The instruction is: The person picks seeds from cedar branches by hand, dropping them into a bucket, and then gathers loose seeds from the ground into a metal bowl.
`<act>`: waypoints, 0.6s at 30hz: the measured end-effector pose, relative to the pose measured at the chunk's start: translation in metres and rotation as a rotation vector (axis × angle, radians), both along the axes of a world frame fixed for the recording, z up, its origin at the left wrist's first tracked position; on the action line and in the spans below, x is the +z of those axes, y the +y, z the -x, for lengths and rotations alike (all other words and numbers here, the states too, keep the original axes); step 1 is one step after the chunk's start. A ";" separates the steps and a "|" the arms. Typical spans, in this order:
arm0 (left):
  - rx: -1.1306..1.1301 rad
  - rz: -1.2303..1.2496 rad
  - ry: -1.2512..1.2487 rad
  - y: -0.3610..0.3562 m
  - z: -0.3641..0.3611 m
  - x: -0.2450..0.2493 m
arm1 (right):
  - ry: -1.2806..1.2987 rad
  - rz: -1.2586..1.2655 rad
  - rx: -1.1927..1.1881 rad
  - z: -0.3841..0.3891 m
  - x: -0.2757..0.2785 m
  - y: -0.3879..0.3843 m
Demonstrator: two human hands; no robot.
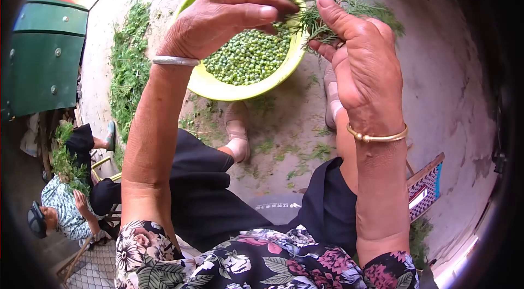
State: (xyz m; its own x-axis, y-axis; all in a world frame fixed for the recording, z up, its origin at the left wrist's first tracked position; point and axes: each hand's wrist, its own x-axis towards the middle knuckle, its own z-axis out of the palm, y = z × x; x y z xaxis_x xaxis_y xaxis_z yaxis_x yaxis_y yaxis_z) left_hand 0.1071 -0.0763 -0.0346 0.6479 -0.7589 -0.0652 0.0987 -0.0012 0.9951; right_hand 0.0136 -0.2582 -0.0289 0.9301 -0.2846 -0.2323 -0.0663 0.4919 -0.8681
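Note:
Feathery green sprigs (355, 9) lie between the thumb and fingers of my right hand (363, 54), which wears a gold bracelet. My left hand (224, 16), with a silver bangle at the wrist, reaches over the bowl to the sprigs' left end. Its fingertips are smeared by motion, so whether they pinch anything cannot be made out. Below both hands a yellow-green bowl (240, 92) stands on the ground, holding many small round green pods or fruits (248, 57).
Cut greenery (129, 65) lies along the ground at left. A green metal box (46, 60) stands at upper left. Another person (65, 207) sits at lower left with a green bunch (66, 161). A patterned woven seat (426, 188) is at right.

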 end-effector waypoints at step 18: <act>0.379 -0.812 -0.048 0.025 -0.011 -0.176 | 0.069 -0.168 -0.099 -0.003 -0.005 -0.016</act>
